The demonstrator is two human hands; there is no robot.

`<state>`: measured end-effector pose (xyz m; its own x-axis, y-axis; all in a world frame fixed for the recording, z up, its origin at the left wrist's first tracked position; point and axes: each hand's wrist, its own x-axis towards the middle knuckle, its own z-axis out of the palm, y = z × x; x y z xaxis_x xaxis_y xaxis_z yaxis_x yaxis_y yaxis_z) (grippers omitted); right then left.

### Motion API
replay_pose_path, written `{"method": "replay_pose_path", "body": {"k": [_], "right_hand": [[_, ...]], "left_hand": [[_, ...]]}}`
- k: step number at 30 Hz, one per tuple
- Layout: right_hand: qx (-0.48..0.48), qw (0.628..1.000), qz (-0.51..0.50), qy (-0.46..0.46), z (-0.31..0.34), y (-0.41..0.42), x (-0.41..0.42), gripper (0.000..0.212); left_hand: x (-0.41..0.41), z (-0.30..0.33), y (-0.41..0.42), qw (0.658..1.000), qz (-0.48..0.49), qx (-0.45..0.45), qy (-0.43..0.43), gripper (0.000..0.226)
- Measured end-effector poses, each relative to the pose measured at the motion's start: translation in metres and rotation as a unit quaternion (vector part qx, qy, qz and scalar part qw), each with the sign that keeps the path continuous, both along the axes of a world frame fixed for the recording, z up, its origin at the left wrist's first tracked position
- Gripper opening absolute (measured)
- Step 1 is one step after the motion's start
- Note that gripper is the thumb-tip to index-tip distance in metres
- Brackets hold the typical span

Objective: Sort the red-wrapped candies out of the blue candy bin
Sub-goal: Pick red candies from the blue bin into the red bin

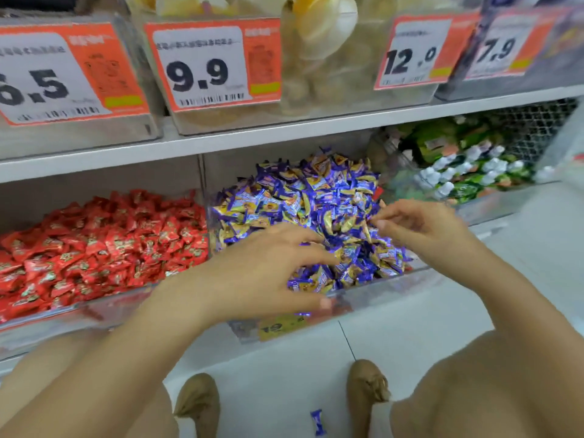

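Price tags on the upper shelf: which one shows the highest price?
The 12.0 tag, third from the left; the others read 6.5, 9.9 and 7.9.

Glossy foil-like wrappers on blue candies (319, 210) and red candies (104, 238); bin (395, 289) seemingly clear plastic.

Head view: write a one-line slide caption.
Both hands, left hand and right hand, work over the blue candy bin, beside the red candy bin.
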<state>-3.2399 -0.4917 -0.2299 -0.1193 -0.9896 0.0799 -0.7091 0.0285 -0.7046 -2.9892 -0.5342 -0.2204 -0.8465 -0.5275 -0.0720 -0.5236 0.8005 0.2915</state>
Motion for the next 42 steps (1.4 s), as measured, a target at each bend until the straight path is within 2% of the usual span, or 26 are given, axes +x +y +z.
{"method": "replay_pose_path", "body": {"k": [1, 3, 6, 9, 11, 14, 16, 18, 20, 23, 25, 27, 29, 31, 34, 37, 40, 42], "right_hand": [[0.010, 1.000, 0.007, -0.007, -0.001, 0.000, -0.008, 0.009], [0.029, 1.000, 0.012, -0.005, -0.004, -0.005, -0.021, 0.004], [0.046, 0.999, 0.012, 0.019, -0.007, -0.019, -0.030, 0.006], [0.031, 0.999, -0.001, -0.011, -0.009, -0.030, -0.036, 0.009], [0.012, 0.999, -0.025, 0.039, -0.008, -0.033, -0.041, 0.007], [-0.049, 0.995, -0.063, 0.066, -0.005, -0.028, -0.048, 0.010], [-0.107, 0.988, -0.092, 0.064, -0.003, -0.022, -0.051, 0.012], [-0.132, 0.980, -0.131, 0.067, -0.002, -0.016, -0.056, 0.014], [-0.135, 0.974, -0.162, 0.089, -0.003, -0.013, -0.061, 0.016], [-0.101, 0.977, -0.168, 0.084, -0.007, -0.012, -0.066, 0.028], [-0.041, 0.981, -0.156, 0.110, -0.012, -0.011, -0.067, 0.041], [-0.006, 0.977, -0.139, 0.159, -0.017, -0.009, -0.067, 0.054], [0.002, 0.975, -0.134, 0.177, -0.017, -0.008, -0.070, 0.063], [0.004, 0.977, -0.131, 0.168, -0.017, -0.008, -0.073, 0.066], [0.003, 0.980, -0.126, 0.157, -0.018, -0.007, -0.074, 0.065], [-0.004, 0.980, -0.119, 0.160, -0.019, -0.008, -0.075, 0.065], [0.001, 0.980, -0.115, 0.163, -0.018, -0.009, -0.076, 0.066], [0.000, 0.979, -0.108, 0.173, -0.017, -0.009, -0.076, 0.067]], "left_hand": [[-0.006, -0.007, -0.001, 0.997, -0.004, -0.015, -0.081, 0.073], [-0.016, -0.022, -0.006, 0.985, 0.002, -0.076, -0.155, 0.080], [-0.017, -0.037, -0.027, 0.973, -0.001, -0.153, -0.175, 0.071], [-0.017, -0.037, -0.056, 0.952, -0.027, -0.252, -0.173, 0.067], [-0.016, -0.033, -0.076, 0.945, -0.003, -0.273, -0.178, 0.065], [-0.023, -0.022, -0.092, 0.953, 0.069, -0.237, -0.177, 0.079], [-0.032, -0.017, -0.085, 0.966, 0.075, -0.218, -0.120, 0.083], [-0.053, -0.012, -0.063, 0.976, 0.010, -0.215, -0.035, 0.072], [-0.077, -0.019, -0.044, 0.979, -0.081, -0.188, 0.004, 0.061], [-0.120, -0.037, -0.035, 0.974, -0.152, -0.163, -0.023, 0.060], [-0.137, -0.048, -0.042, 0.973, -0.151, -0.143, -0.097, 0.060], [-0.146, -0.057, -0.049, 0.956, -0.150, -0.173, -0.182, 0.062], [-0.152, -0.059, -0.054, 0.939, -0.163, -0.214, -0.216, 0.060], [-0.155, -0.052, -0.063, 0.935, -0.157, -0.243, -0.206, 0.053], [-0.152, -0.037, -0.086, 0.940, -0.084, -0.269, -0.192, 0.047], [-0.144, -0.022, -0.100, 0.956, -0.006, -0.225, -0.190, 0.043], [-0.142, -0.012, -0.093, 0.960, 0.007, -0.208, -0.185, 0.053], [-0.142, -0.010, -0.081, 0.968, -0.011, -0.201, -0.152, 0.063]]}}
